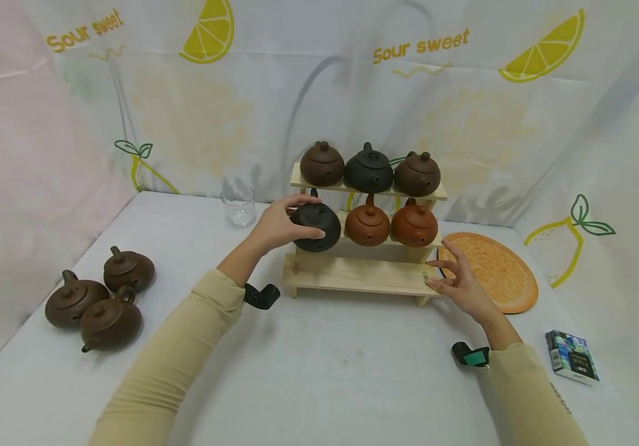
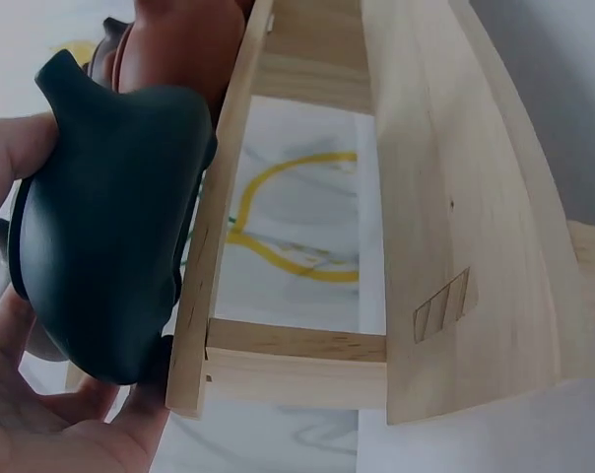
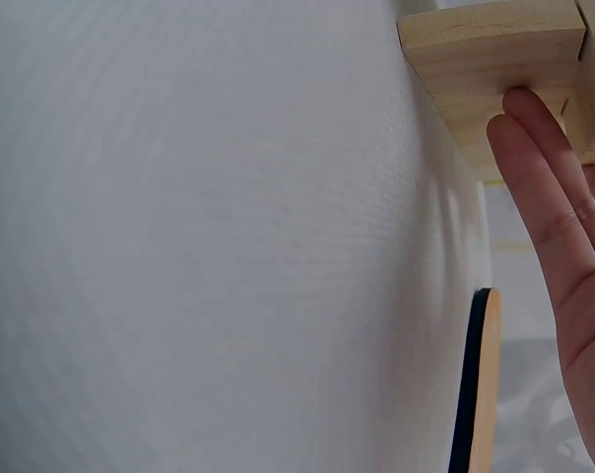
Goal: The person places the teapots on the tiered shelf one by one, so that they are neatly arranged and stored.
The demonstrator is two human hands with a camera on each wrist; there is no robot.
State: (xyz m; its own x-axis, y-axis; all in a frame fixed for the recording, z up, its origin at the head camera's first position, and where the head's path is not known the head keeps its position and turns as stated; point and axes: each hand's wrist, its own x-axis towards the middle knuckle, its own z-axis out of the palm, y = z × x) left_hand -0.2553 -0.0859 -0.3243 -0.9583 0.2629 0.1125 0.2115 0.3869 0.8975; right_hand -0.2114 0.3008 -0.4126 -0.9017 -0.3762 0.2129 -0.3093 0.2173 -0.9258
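I see the left hand (image 1: 286, 224) gripping a black teapot (image 1: 319, 218) at the left end of the middle tier of a wooden stand (image 1: 352, 272), thumb across its front and fingers round the back; I cannot tell whether the wood bears its weight. The right hand (image 1: 461, 285) touches the right end of the lowest tier, its fingers fairly straight.

Close beside the held pot, two orange teapots (image 1: 367, 226) fill the same tier, leaving little sideways room; above them stand two dark brown teapots (image 1: 321, 166) with a second black teapot (image 1: 369, 172) between. Behind the right hand lies a pizza-patterned disc (image 1: 489, 272); a small box (image 1: 572, 357) sits nearer me on that side; a clear glass (image 1: 239, 207) stands towards the back left, and three brown teapots (image 1: 111, 323) cluster at the far left.

The table (image 1: 341, 371) is covered in white; a pale curtain (image 1: 297, 111) behind carries lemon slices and "Sour sweet" lettering; pink cloth (image 1: 35, 186) hangs on the left.
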